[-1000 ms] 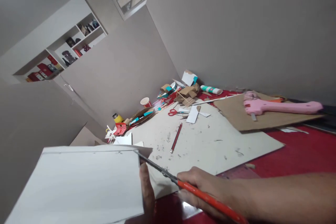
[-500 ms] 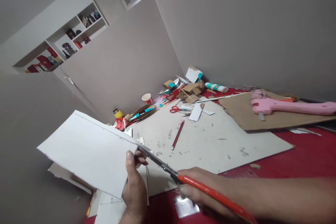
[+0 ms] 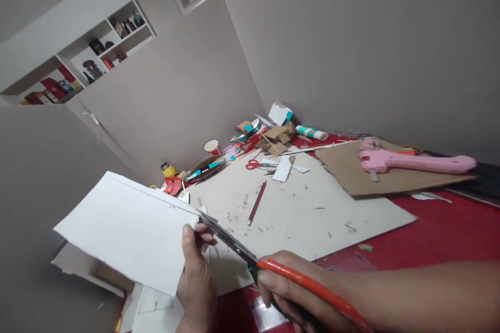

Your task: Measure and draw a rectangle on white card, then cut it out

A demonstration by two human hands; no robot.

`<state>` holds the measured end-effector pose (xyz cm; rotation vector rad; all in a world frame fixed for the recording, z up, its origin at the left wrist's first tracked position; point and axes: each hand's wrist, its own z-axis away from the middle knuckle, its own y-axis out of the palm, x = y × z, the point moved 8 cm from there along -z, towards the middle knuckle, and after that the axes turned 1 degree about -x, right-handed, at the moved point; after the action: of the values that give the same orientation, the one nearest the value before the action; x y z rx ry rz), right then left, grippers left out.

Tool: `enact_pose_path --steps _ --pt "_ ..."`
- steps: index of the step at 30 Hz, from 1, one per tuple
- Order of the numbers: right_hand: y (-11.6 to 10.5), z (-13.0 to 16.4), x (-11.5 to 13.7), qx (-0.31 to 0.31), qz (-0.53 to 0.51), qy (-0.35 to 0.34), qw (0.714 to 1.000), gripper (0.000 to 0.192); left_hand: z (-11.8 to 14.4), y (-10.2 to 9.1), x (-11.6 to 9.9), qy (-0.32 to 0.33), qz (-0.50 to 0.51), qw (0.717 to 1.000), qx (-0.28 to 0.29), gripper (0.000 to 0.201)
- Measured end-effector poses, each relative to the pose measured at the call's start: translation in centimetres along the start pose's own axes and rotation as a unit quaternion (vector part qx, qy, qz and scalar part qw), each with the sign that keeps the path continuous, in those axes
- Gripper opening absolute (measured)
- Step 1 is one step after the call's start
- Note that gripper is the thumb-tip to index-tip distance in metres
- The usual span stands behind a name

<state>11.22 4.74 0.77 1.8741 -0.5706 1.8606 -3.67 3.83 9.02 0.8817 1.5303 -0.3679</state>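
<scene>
A white sheet of card (image 3: 125,229) is tilted up at the left, with a thin line drawn along its upper edge. My left hand (image 3: 199,276) grips its near right corner, thumb on top and fingers behind. Long scissors (image 3: 236,245) with an orange-red handle are in my right hand (image 3: 291,276), whose fingers wrap round the handle. Their blades reach the card's right edge by the drawn line, close to my left fingertips. How far the blades overlap the card is hard to make out. A bit of green shows under the pivot.
A grey-white board (image 3: 289,218) lies on the red tabletop (image 3: 441,234), bearing a dark red pencil (image 3: 257,203), small scissors (image 3: 253,165) and scraps. To the right, a pink hot glue gun (image 3: 414,160) rests on brown cardboard (image 3: 344,171). A paper cup (image 3: 212,147) stands at the back.
The whole view has shifted, so the table items appear farther left. Both hands keep their holds. More of the green part under the scissors' handle now shows.
</scene>
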Motion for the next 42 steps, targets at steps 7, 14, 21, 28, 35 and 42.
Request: enact_pose_path --steps 7,14,21,28,35,42 --pt "0.2 0.6 1.4 -0.012 -0.032 -0.014 0.999 0.070 0.2 0.4 -0.2 -0.031 0.024 0.999 -0.013 0.055" --pt "-0.1 1.0 2.3 -0.021 -0.018 -0.040 0.999 0.066 0.0 0.2 0.0 -0.044 0.034 0.998 -0.003 0.052" --pt "0.0 1.3 2.1 -0.019 -0.018 -0.031 0.999 0.069 0.1 0.4 -0.3 -0.038 0.040 0.998 0.005 0.052" --pt "-0.1 1.4 2.4 -0.018 -0.020 -0.028 0.999 0.068 0.0 0.5 -0.6 -0.030 0.049 0.998 0.020 0.048" --pt "-0.1 1.5 3.1 -0.018 -0.009 -0.040 0.999 0.063 -0.3 0.6 -0.6 -0.021 0.045 0.998 0.039 0.047" --pt "-0.2 1.6 2.6 -0.012 0.010 -0.010 1.000 0.063 -0.3 0.5 -1.3 0.018 0.034 0.997 0.064 0.040"
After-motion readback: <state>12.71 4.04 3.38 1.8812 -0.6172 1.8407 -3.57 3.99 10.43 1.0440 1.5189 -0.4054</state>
